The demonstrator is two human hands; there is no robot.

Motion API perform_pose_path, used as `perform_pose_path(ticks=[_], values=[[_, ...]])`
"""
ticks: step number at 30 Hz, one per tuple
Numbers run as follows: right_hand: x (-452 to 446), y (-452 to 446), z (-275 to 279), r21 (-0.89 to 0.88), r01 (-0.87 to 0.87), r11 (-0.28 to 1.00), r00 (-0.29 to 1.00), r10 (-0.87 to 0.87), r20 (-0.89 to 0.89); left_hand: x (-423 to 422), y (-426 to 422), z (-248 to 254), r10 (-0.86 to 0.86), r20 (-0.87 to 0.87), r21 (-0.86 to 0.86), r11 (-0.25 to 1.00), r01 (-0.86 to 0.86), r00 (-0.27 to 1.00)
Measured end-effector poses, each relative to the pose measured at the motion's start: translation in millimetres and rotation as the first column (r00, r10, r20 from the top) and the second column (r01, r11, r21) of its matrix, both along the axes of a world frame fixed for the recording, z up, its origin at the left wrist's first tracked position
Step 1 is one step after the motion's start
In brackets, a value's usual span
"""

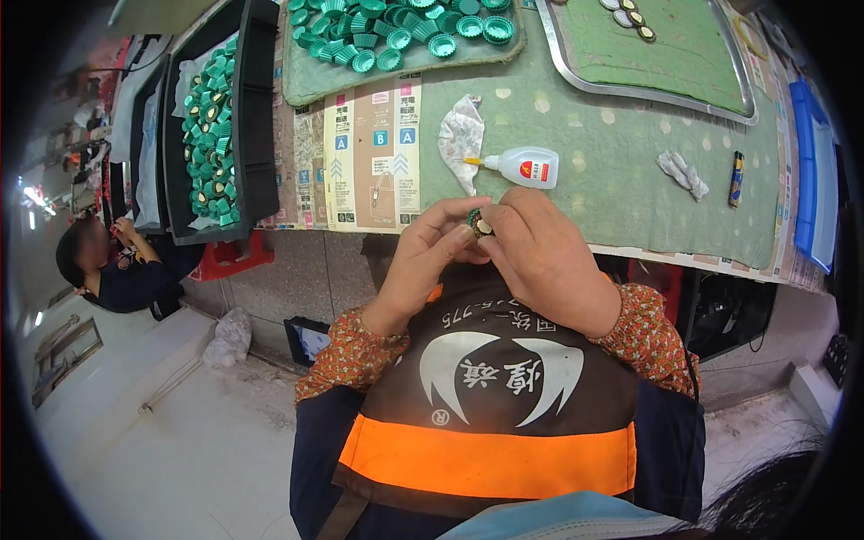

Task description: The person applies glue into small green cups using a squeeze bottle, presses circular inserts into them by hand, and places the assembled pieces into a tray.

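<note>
In front of my apron, the fingertips of my left hand (430, 250) and my right hand (545, 259) meet, closed around a small green fluted cup (474, 217). A cream-coloured round piece (484, 229) with a dark rim shows at the cup, by my right thumb and forefinger. My fingers partly hide both, so I cannot tell whether they are joined. Just beyond my hands, a white glue bottle (531, 167) with a yellow nozzle lies on its side, its tip against a crumpled cloth (461, 135).
A tray (414, 65) of loose green cups stands at the back. Left is a black crate (261, 135) holding green cups with pale centres. A metal-rimmed tray (666, 90) holds several round pieces. A crumpled tissue (682, 174) and a lighter-like stick (736, 178) lie right. Another person (126, 270) sits far left.
</note>
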State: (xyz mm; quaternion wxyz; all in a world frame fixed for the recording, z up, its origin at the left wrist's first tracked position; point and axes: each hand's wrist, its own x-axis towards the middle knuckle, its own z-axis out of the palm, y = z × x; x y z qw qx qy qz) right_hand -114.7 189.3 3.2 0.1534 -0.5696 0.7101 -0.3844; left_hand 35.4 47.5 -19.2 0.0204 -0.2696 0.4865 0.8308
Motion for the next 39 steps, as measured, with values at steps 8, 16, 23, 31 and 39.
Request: perform_pose_path(ticks=[8, 16, 23, 31, 39], values=[[6, 1, -6, 0.019, 0.003, 1.0, 1.0, -0.004, 0.015, -5, 6, 7, -0.019, -0.003, -0.174, 0.985, 0.018, 1.0], [7, 2, -9, -0.023, 0.03, 0.999, 0.995, -0.028, 0.094, -7, 8, -1, 0.02, -0.032, -0.244, 0.969, -0.027, 0.999], [5, 2, -12, -0.001, 0.081, 0.997, 0.916, -0.074, 0.393, -3, 8, -1, 0.021, -0.03, -0.27, 0.962, -0.029, 0.999], [6, 5, -21, 0.107, 0.119, 0.987, 0.791, -0.16, 0.59, -7, 8, 1, 0.05, -0.06, -0.202, 0.977, -0.061, 0.997], [4, 5, -32, 0.224, 0.063, 0.973, 0.722, -0.199, 0.662, -6, 8, -3, -0.016, -0.01, -0.191, 0.981, 0.014, 1.0]])
